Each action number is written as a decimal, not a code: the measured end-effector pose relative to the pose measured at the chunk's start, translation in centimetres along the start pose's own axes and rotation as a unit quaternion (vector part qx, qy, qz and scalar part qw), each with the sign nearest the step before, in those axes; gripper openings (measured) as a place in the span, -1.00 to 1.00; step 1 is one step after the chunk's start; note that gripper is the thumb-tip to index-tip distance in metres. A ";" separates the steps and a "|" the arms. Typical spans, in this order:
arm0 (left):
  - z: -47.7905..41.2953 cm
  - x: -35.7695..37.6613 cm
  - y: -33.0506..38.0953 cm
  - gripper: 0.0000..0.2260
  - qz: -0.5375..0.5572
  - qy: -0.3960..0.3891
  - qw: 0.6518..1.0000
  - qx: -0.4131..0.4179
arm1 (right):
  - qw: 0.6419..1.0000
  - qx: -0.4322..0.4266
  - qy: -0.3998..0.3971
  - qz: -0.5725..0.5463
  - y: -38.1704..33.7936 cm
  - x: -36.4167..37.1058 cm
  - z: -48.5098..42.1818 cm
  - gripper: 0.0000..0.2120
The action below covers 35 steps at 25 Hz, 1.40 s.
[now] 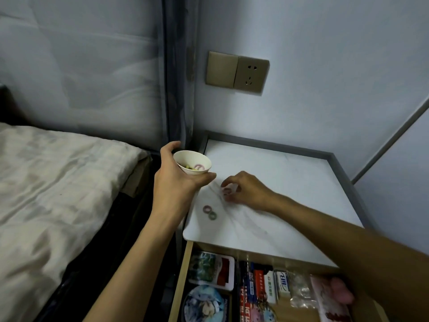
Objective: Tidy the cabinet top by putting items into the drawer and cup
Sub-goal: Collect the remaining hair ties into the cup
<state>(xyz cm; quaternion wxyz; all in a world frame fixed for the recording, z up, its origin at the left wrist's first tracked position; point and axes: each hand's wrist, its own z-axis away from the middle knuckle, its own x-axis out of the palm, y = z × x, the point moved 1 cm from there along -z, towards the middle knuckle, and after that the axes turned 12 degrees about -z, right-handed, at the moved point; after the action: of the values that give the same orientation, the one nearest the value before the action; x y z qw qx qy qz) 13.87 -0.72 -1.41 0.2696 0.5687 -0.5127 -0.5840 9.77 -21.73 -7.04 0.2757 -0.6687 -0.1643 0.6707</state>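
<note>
My left hand (173,180) grips a white paper cup (192,165) above the left edge of the white cabinet top (290,182). Small coloured rings lie inside the cup. My right hand (243,188) pinches a dark red ring (227,191) just above the top, right of the cup. A pink ring (206,208) and a green ring (212,215) lie side by side near the top's left edge. Below, the wooden drawer (180,284) stands pulled out, with packets and cards inside.
A bed with a pale sheet (58,182) fills the left side, with a narrow gap to the cabinet. The wall behind carries a switch and socket plate (236,72). A grey raised rim (343,182) borders the cabinet top at the back and right.
</note>
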 end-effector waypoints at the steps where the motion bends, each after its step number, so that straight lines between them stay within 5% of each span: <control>1: 0.0 -0.1 0.0 -0.18 -0.002 0.000 1.000 -0.001 | 1.000 -0.007 0.009 -0.010 0.1 0.6 -0.1 -0.72; 5: -0.3 -0.3 -0.3 -0.19 -0.015 0.000 1.000 -0.002 | 1.000 -0.008 0.013 -0.016 -0.1 1.5 -0.3 -0.87; 13: 0.0 0.6 -0.7 -0.17 -0.027 -0.025 0.999 -0.004 | 0.997 0.071 -0.019 0.019 0.9 0.6 0.9 -0.78; 18: 0.5 1.5 -0.8 -0.15 -0.043 -0.057 0.997 -0.002 | 0.974 0.133 0.093 -0.157 -1.0 -4.1 1.4 -0.86; 22: 0.7 2.6 -0.7 -0.13 -0.060 -0.078 0.995 0.013 | 0.947 0.038 0.112 -0.298 -5.7 -8.0 1.1 -0.90; 28: 1.4 3.1 -0.4 -0.13 -0.040 -0.109 0.993 0.027 | 0.978 -0.068 -0.108 -0.166 -9.7 -6.2 0.7 -0.82; 35: 0.8 1.6 -0.4 -0.21 -0.023 -0.039 0.999 0.012 | 0.955 -0.066 0.047 -0.285 -7.8 -7.2 0.8 -0.74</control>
<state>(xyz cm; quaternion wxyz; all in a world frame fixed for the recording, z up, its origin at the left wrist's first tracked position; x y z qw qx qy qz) 12.87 -1.79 -2.55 0.2290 0.5601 -0.5168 -0.6056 9.78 -19.65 3.43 0.4179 -0.6418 -0.3789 0.5196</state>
